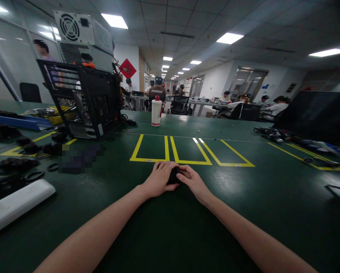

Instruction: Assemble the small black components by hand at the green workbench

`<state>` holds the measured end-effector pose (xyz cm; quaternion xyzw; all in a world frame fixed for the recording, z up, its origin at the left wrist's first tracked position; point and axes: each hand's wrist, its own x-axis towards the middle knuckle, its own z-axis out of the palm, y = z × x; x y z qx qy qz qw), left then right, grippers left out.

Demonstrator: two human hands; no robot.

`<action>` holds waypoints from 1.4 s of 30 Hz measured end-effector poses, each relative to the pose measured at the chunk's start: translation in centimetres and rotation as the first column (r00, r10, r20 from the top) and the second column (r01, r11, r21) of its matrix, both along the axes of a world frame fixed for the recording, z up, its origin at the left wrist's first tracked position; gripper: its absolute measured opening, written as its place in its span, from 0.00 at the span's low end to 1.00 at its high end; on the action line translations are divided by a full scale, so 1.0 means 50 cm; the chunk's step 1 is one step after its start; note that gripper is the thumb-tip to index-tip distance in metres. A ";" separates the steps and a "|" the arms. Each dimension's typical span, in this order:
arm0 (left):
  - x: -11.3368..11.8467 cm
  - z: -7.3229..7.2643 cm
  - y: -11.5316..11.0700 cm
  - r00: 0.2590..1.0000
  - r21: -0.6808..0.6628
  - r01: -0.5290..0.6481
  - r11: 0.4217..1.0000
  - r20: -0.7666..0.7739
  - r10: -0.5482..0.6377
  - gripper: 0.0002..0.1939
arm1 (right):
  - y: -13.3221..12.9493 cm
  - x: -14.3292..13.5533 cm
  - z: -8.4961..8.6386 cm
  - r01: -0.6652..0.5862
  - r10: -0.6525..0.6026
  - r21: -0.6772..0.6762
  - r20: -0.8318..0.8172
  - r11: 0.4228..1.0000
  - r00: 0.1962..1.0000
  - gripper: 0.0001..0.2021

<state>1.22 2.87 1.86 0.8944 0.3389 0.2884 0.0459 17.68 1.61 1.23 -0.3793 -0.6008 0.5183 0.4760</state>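
Bench (164, 235), green-topped, fills the lower view, with people (157, 93) seated well beyond its far edge. At the right stands a large dark panel (320, 117), with tangled cables (276, 135) in front of it. Toward the left is an open black computer tower case (98, 102), and on top of it are metal boxes, the uppermost a power supply unit (73, 28) with a round fan grille. Three yellow tape outlines (191, 163) lie side by side across the middle of the bench, just past the hands. A long white bar-shaped object (19, 208) with a rounded end lies at the near left, close to small black parts (14, 165). The left hand (160, 179) curls over a black object, its fingers bent across the top and its thumb along the near side. The right hand (195, 184) has its fingers bent and its fingertips at the object's right side, with the thumb just below the index finger. A white tumbler (155, 113) with a red lid stands upright beyond the tape. Smallest is the black object (173, 176) between the two hands, mostly covered, so its exact kind cannot be told.
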 end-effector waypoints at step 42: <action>0.005 -0.005 -0.003 1.000 0.021 -0.020 1.000 0.004 0.020 0.32 | 0.006 0.002 -0.011 0.072 -0.072 0.074 0.001 0.995 0.997 0.10</action>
